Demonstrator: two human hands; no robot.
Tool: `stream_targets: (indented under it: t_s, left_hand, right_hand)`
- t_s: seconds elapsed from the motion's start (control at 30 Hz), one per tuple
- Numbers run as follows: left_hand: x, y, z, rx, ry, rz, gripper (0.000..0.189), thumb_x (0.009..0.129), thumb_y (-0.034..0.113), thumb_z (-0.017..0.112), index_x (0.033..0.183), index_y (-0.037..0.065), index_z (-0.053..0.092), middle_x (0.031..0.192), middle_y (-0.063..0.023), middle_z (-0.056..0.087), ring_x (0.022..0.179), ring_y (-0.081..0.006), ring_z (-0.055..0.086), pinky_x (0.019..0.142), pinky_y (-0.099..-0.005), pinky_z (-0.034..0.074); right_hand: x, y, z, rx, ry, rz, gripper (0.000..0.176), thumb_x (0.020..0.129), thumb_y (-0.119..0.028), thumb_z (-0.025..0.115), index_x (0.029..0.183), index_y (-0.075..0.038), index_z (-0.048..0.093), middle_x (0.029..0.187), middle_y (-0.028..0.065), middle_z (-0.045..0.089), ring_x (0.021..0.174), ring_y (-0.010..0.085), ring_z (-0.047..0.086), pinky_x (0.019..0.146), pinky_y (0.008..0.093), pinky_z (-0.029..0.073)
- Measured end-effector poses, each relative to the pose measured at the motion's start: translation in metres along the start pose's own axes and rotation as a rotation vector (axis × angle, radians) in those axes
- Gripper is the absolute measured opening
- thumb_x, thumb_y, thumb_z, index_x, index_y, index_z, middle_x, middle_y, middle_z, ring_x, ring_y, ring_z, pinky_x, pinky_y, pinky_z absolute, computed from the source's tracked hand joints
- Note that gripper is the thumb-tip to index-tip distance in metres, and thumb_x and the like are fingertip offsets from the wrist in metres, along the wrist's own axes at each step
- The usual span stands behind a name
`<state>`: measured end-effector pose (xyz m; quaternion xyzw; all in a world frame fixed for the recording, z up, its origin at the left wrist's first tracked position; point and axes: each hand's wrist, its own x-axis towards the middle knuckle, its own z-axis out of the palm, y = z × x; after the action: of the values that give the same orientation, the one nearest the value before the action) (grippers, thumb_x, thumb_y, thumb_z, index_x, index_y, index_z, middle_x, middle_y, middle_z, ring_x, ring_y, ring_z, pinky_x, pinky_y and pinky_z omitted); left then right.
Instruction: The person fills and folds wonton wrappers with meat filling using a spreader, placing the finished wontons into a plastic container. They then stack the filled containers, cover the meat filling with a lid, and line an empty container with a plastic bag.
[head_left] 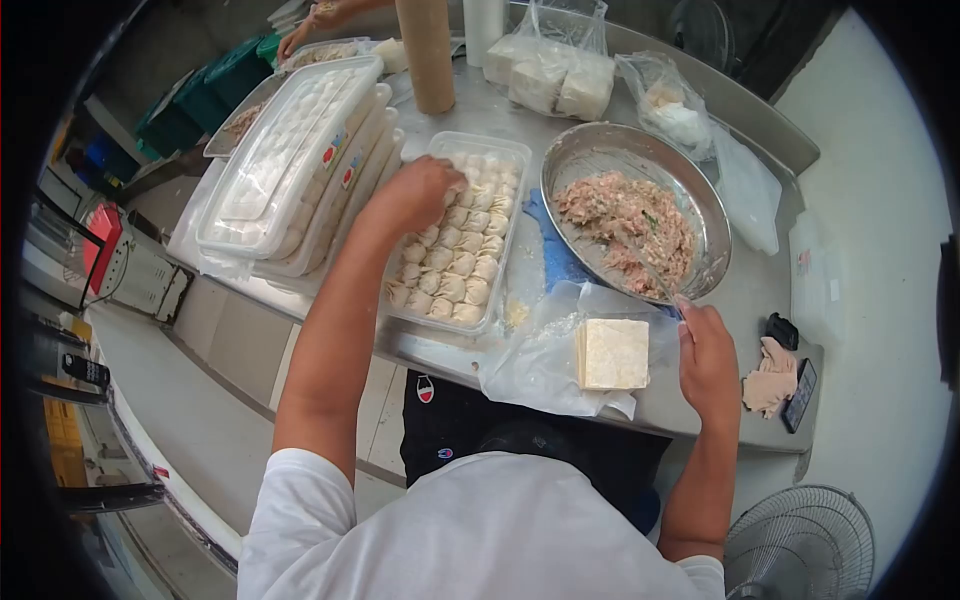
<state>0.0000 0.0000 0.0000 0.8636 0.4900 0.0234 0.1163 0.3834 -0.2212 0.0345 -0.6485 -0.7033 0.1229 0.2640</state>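
My left hand (425, 192) reaches over a clear plastic tray (522, 165) filled with rows of pleated dumplings (462, 262). Its fingers are bent together at the tray's far left part, closed on a dumpling that they largely cover. Low over the near rim of a round metal pan (722, 225), my right hand (708, 352) grips a thin metal utensil (655, 272). The utensil's far end lies in the minced meat filling (630, 228); its exact shape is hard to make out. Just left of this hand, a square stack of dough wrappers (614, 354) rests on a plastic sheet (530, 368).
Stacked lidded trays of dumplings (290, 160) stand at left. A brown cylinder (426, 55) and bagged white blocks (552, 75) are behind. A blue cloth (560, 255) lies beside the pan. A phone (800, 396) sits at right. Another person's hand (292, 42) shows at far left.
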Motion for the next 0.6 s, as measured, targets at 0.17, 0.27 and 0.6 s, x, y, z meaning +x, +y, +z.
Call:
stream_targets:
  t_s: [0.17,0.27,0.6]
  left_hand:
    - [0.004,0.048,0.019,-0.129,0.208,0.134,0.036,0.090,0.030,0.062,0.118,0.008,0.066,0.117,-0.0155,0.063,0.115,-0.0354,0.055,0.099,-0.0428,0.045]
    - [0.007,0.045,0.015,-0.106,0.164,0.155,0.037,0.090,0.030,0.062,0.117,0.006,0.066,0.118,-0.0156,0.062,0.113,-0.0359,0.056,0.097,-0.0421,0.045]
    - [-0.056,0.181,0.044,-0.564,0.319,0.448,0.035,0.081,0.013,0.072,0.114,0.004,0.064,0.111,-0.0166,0.060,0.107,-0.0353,0.057,0.095,-0.0434,0.046]
  right_hand:
    - [0.036,-0.020,0.001,-0.564,0.123,-0.116,0.028,0.085,-0.003,0.052,0.110,-0.006,0.066,0.092,0.0140,0.060,0.084,0.0327,0.063,0.071,0.0449,0.052]
    - [0.059,-0.029,0.018,-0.640,0.082,-0.126,0.026,0.086,-0.005,0.051,0.107,-0.006,0.066,0.093,0.0147,0.062,0.086,0.0332,0.065,0.072,0.0454,0.053]
    - [0.077,-0.009,0.018,-0.425,-0.125,-0.317,0.017,0.084,-0.006,0.050,0.091,-0.004,0.066,0.088,0.0157,0.066,0.089,0.0339,0.067,0.078,0.0448,0.053]
